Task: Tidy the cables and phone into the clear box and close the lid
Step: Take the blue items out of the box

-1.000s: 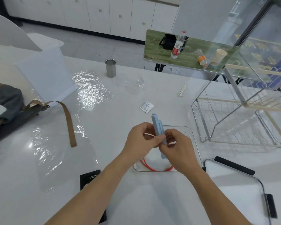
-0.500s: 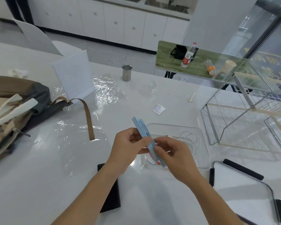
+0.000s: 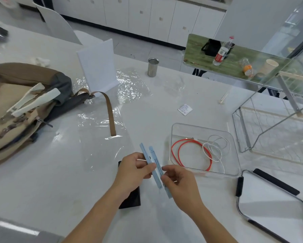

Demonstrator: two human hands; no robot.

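Above the white surface (image 3: 164,102), both hands hold a light blue phone (image 3: 155,168) edge-on, apparently two thin blue halves side by side. Left hand (image 3: 133,171): fingers curled round the upper part, thumb against its edge. Right hand (image 3: 179,183): fingers pinching the lower end. Clear box (image 3: 234,172) stands just right of the hands, lid off; inside lie a coiled red cable (image 3: 178,148) and a white cable (image 3: 217,148), overlapping. Lid (image 3: 269,199), with black clips, rests on the surface right of the box. A flat black object (image 3: 131,199) lies partly under the left wrist. Backpack (image 3: 24,102) sits far left; metal cup (image 3: 152,67) stands beyond.
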